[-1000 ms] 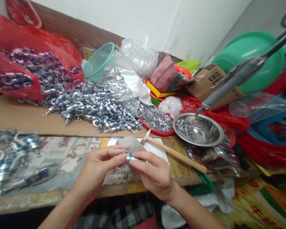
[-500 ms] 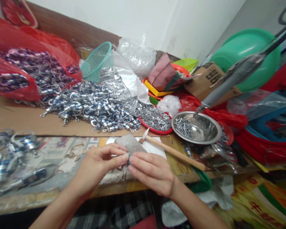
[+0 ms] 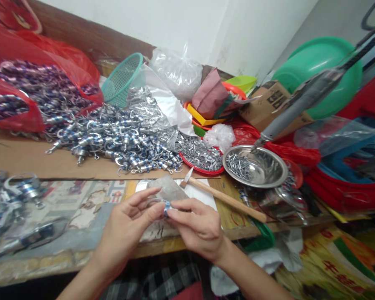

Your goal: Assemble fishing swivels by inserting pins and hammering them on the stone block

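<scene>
Between my two hands is a small silver-and-blue metal hook fitting [image 3: 166, 208], partly covered by fingers. My left hand [image 3: 128, 225] pinches it from the left with thumb and fingers. From the right, my right hand [image 3: 198, 225] grips its other end. Just beyond the fingers lies a grey metal block [image 3: 168, 187]. A hammer [image 3: 225, 196] with a wooden handle rests to the right of the block, its head on white paper. Similar blue-and-silver fittings form a large pile [image 3: 112, 137] on cardboard behind my hands.
More fittings [image 3: 15, 204] lie at the left front. Small metal pieces fill a red tray [image 3: 203, 156]; a steel bowl [image 3: 268, 171] holds pins. A grey tool [image 3: 300, 102] hangs above the bowl. A red bag [image 3: 34, 118] bulges with purple-blue parts. A teal basket [image 3: 121, 79] leans behind.
My fingers have shifted around the fitting, so more of its blue-banded body shows. The right hand's fingers are more curled now. The whole view has moved slightly.
</scene>
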Motion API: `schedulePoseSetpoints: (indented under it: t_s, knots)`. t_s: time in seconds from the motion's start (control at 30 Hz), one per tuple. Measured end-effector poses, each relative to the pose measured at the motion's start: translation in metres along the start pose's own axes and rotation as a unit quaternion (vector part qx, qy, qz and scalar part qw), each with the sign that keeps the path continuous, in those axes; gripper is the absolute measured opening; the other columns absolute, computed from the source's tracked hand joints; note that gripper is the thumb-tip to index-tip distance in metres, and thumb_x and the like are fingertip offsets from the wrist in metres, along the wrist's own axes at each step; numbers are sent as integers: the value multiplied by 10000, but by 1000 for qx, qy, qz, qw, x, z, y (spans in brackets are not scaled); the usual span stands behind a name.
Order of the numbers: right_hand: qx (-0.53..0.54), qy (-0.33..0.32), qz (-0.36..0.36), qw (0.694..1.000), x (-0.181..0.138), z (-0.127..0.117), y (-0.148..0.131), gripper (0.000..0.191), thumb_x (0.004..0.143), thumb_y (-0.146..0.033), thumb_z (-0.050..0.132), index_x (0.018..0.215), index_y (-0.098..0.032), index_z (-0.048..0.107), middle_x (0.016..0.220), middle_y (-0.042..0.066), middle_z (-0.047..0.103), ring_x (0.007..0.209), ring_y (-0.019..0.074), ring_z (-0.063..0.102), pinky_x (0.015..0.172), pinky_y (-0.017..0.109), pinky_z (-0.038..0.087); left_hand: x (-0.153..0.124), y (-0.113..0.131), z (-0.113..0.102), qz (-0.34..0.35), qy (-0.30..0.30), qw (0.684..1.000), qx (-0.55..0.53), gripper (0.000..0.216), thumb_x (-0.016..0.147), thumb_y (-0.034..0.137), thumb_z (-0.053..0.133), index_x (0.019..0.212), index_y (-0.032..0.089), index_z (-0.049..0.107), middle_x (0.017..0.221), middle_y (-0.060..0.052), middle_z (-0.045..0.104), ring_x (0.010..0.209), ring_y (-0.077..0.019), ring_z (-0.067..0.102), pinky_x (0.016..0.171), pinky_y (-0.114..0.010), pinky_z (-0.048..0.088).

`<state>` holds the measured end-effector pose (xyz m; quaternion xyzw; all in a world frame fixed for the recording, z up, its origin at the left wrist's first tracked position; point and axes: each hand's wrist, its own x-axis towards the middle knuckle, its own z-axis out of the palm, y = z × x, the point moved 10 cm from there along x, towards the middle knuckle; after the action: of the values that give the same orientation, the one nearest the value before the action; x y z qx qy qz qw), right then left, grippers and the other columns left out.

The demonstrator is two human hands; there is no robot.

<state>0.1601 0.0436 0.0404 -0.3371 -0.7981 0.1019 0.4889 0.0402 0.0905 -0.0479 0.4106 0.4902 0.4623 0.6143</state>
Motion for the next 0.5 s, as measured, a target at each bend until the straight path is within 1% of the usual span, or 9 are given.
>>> schedulePoseSetpoints:
  t_s: [0.07,0.13,0.2,0.23,0.27,0.3,0.33,0.4,0.5]
  knots:
    - [20,-17,36,999,3,0,5,167,771,-98,591,886,-152,700,843,90,680,724,123,646,622,193,529,-2,-2,7,-6,-25,999,-29,605,632,295,728,1191,233,505,818,-2,684,849,-179,621,761,-263,489]
    - [27,-71,63,995,12,2,17,111,770,-174,618,828,-177,714,780,56,686,683,118,640,612,199,523,-2,-1,10,-8,-39,998,-43,694,633,286,727,1253,223,421,785,2,670,812,-176,629,732,-258,500]
    - [-39,-118,100,987,24,-2,46,130,798,-220,588,815,-202,716,788,29,696,723,122,643,675,216,518,-1,-1,12,-19,-49,998,-43,714,641,293,716,1267,192,388,764,-13,668,753,-181,638,675,-259,513]
    - [-112,-108,123,980,32,-13,68,164,820,-214,551,834,-194,713,830,35,700,772,128,643,731,227,509,0,-1,13,-25,-56,997,-43,729,642,295,713,1275,181,369,759,-21,669,731,-186,640,649,-262,518]
    - [-225,-114,168,953,38,-23,96,230,857,-179,475,914,-191,698,936,45,690,867,130,629,799,232,484,1,-1,14,-27,-64,997,-42,746,642,293,712,1284,174,349,753,-26,667,720,-192,641,629,-265,520]
    - [-330,-160,207,907,40,-26,125,299,877,-142,408,1012,-215,665,1044,34,663,961,125,600,853,232,453,1,-2,15,-28,-72,996,-41,762,642,288,712,1291,169,332,744,-27,663,713,-196,642,613,-266,520]
    - [-359,-180,227,887,43,-30,148,319,854,-101,416,1041,-202,654,1073,53,652,997,150,586,871,254,441,2,-2,16,-29,-80,996,-38,772,644,284,709,1298,166,316,727,-22,655,704,-197,640,597,-263,518]
    - [-390,-221,249,858,46,-29,185,316,804,-75,468,1012,-199,670,1019,74,670,983,193,592,854,285,443,4,-5,17,-27,-95,995,-32,771,654,274,699,1304,165,300,691,-8,633,664,-185,628,565,-254,507]
    - [-405,-266,263,834,45,-21,212,289,765,-73,503,944,-196,695,937,98,680,935,219,601,821,292,442,7,-7,17,-25,-111,993,-30,749,674,257,682,1308,179,290,667,14,610,605,-151,592,536,-238,486]
